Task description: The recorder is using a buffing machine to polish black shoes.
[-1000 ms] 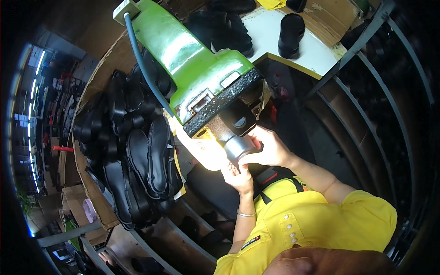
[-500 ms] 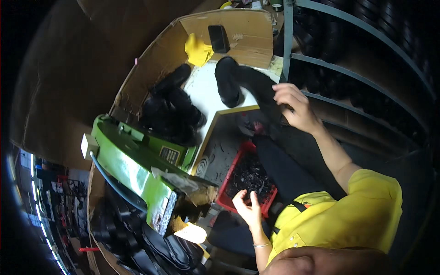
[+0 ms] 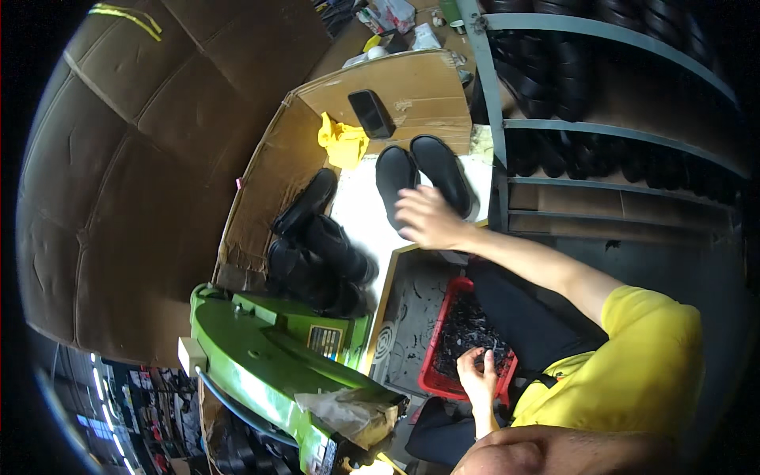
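Note:
My right hand [image 3: 427, 218] is over the near end of a black shoe [image 3: 394, 174], its fingers stretched out and slightly blurred. Whether the fingertips touch that shoe I cannot tell. A second black shoe [image 3: 440, 168] lies beside the first on the white tabletop [image 3: 355, 207]. Lower down, my left hand [image 3: 477, 375] hovers over a red basket [image 3: 431, 372] of black scraps. Its thumb and fingers are curled together, with perhaps something small and dark at their tips. To the left, more black shoes [image 3: 313, 265] sit in a pile.
A green machine [image 3: 261, 356] stands at the near left. Cardboard walls [image 3: 427, 83] edge the table, with a yellow cloth [image 3: 342, 144] and a phone [image 3: 370, 112] against them. A metal rack [image 3: 495, 103] of dark shoes rises on the right.
My right hand has moved left and down over the shoes, and two shoes now show side by side. My left hand's fingers have curled closer together. The whole view has shifted.

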